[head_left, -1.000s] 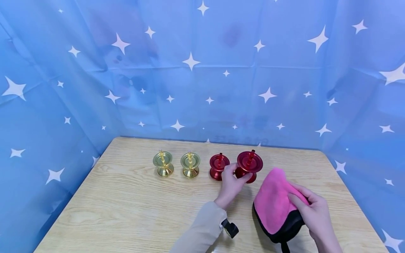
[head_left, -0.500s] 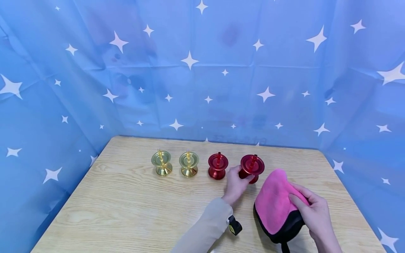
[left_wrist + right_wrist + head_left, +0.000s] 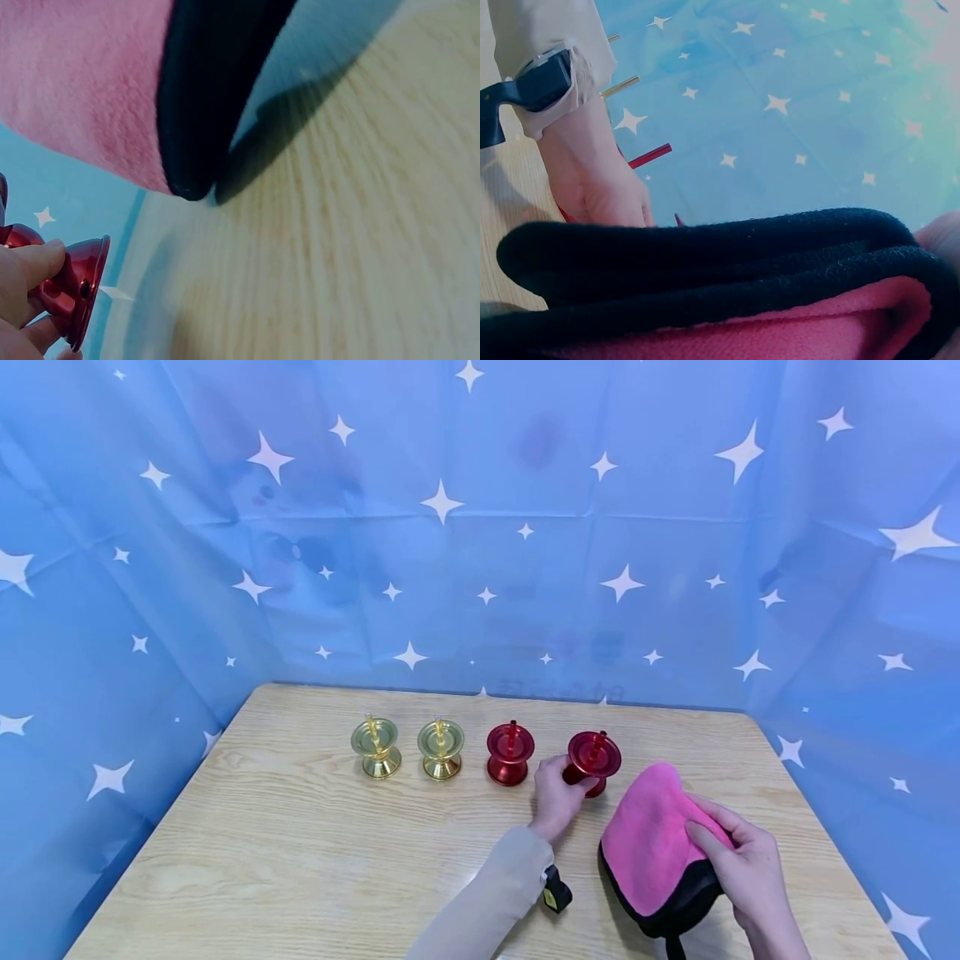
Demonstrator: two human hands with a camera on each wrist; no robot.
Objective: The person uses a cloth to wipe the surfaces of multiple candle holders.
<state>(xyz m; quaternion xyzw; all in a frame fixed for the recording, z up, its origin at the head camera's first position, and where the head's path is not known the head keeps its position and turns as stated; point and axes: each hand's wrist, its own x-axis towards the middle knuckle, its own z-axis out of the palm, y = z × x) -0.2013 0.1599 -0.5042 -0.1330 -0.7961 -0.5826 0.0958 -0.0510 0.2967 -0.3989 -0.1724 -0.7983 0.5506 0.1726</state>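
Observation:
My left hand [image 3: 558, 797] grips a red candle holder [image 3: 594, 756] by its stem; the dish on top carries a short red stick. In the left wrist view its flared base [image 3: 86, 289] faces the wood, and I cannot tell whether it touches. To its left stands another red candle holder [image 3: 510, 752]. My right hand [image 3: 746, 868] pinches a soft pink-and-black fleece piece [image 3: 648, 839], possibly a cap, between thumb and fingers. Its black edges [image 3: 705, 255] fill the lower right wrist view and hide most of that hand.
Two gold candle holders [image 3: 441, 752] stand upright in line with the red ones, farther left on the wooden table [image 3: 285, 852]. Behind and beside the table hangs a blue star-patterned cloth [image 3: 510, 568]. A black wrist strap [image 3: 556, 889] sits on my left sleeve.
My left hand has moved the red candle holder slightly right and lower, widening the gap from the other red one. The right hand and fleece piece stay nearly still; the head view has shifted slightly.

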